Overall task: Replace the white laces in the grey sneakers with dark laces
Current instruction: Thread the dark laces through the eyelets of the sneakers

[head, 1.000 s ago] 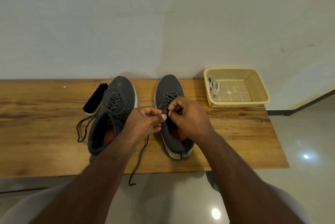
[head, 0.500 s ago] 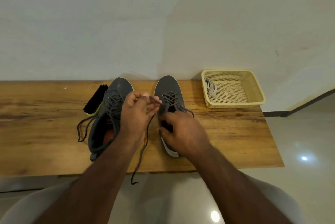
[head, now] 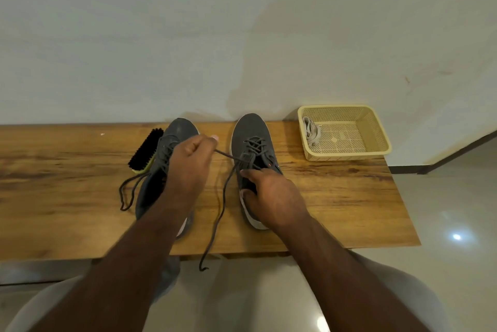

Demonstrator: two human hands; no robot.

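Observation:
Two grey sneakers stand side by side on the wooden table (head: pixel 67 197), toes to the wall, both threaded with dark laces. My left hand (head: pixel 189 162) hovers over the left sneaker (head: pixel 180 130) and pinches a dark lace (head: pixel 219 213), pulled taut from the right sneaker's eyelets; its loose end hangs past the table's front edge. My right hand (head: pixel 271 194) grips the right sneaker (head: pixel 251 130) at its collar, thumb on the inner side. Loose lace ends of the left sneaker (head: pixel 129 192) lie on the table to its left.
A black-bristled shoe brush (head: pixel 146 150) lies against the left sneaker's outer side. A cream plastic basket (head: pixel 376 132) at the table's back right holds the white laces (head: pixel 312 131). The wall runs right behind the shoes. Tiled floor lies to the right.
My left hand has drawn the dark lace up and to the left, away from the right sneaker. My right hand let go of the lace and dropped to hold the sneaker's collar.

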